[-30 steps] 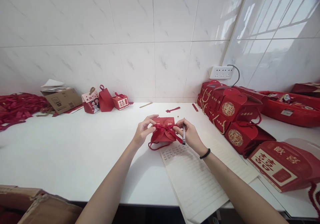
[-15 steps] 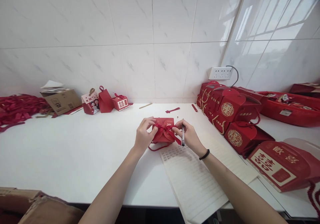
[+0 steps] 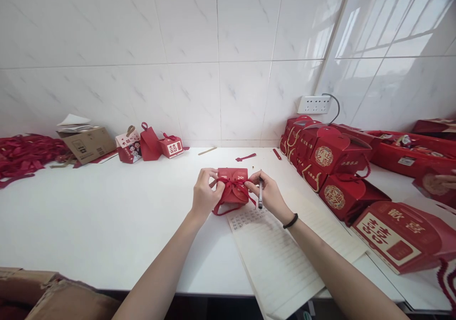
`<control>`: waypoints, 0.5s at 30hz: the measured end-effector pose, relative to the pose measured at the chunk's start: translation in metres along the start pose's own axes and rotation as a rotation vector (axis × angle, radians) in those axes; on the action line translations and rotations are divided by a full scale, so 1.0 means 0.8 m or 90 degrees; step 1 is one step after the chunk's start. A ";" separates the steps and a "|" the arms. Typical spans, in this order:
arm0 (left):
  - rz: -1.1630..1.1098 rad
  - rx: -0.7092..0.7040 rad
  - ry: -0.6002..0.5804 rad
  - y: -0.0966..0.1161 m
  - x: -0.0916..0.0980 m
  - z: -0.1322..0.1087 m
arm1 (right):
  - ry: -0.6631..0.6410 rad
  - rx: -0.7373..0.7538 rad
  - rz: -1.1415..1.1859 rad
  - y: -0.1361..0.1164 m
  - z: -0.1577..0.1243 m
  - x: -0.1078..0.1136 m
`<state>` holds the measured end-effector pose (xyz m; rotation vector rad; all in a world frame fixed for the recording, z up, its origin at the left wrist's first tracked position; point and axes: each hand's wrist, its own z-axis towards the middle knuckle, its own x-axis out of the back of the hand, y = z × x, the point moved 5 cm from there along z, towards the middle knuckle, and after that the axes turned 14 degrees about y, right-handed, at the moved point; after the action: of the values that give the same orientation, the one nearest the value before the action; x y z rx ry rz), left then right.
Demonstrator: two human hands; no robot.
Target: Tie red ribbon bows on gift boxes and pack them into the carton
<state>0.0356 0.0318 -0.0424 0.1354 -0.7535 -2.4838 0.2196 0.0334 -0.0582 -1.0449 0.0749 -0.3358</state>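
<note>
A small red box (image 3: 232, 197) with overlapping rounded flaps stands on the white table, a red ribbon (image 3: 233, 184) tied in a bow across its top. My left hand (image 3: 207, 189) pinches the bow's left loop between thumb and fingers. At the bow's right side, my right hand (image 3: 264, 189) grips the ribbon with thumb and index finger. A pen (image 3: 261, 194) is also tucked in my right hand, pointing down. A red cord handle hangs at the box's near side, by a handwritten sheet (image 3: 278, 258).
Stacked red gift boxes (image 3: 342, 156) line the right, before a red basin (image 3: 402, 160). Another person's hand (image 3: 447, 179) holds a red box at the right edge. Small boxes (image 3: 151, 144), a ribbon pile (image 3: 32, 153) and a cardboard box (image 3: 90, 144) lie back left.
The bow's loops and tails look drawn out wider, the left loop hanging lower. Both of my hands stay nearly in place. Another person's hand with a red box has come in at the right edge.
</note>
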 end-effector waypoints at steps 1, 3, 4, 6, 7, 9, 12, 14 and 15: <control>0.005 -0.008 0.003 0.001 0.000 -0.001 | 0.000 -0.001 0.001 0.000 0.000 0.000; 0.012 -0.030 -0.004 0.003 -0.001 -0.001 | 0.001 0.001 0.003 -0.001 0.000 0.000; 0.015 -0.041 -0.012 0.004 -0.001 -0.002 | 0.003 0.005 0.003 -0.002 -0.001 0.000; 0.014 -0.053 -0.034 0.005 -0.002 -0.002 | 0.009 0.012 0.006 -0.003 0.000 0.000; 0.010 -0.051 -0.048 0.004 -0.002 -0.002 | 0.011 0.014 0.006 -0.003 0.000 0.000; -0.003 -0.031 -0.068 0.002 -0.003 -0.002 | 0.012 0.016 0.006 -0.002 0.000 0.001; -0.025 0.020 -0.059 -0.001 -0.001 -0.002 | 0.012 0.014 0.005 0.000 0.000 0.001; -0.028 0.040 -0.044 -0.002 -0.002 -0.002 | 0.015 0.015 0.006 0.000 0.000 0.002; -0.026 0.043 -0.038 -0.001 -0.002 -0.002 | 0.016 0.016 0.006 0.000 -0.001 0.002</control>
<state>0.0373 0.0325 -0.0446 0.1016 -0.8686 -2.5110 0.2211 0.0324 -0.0582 -1.0160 0.0973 -0.3403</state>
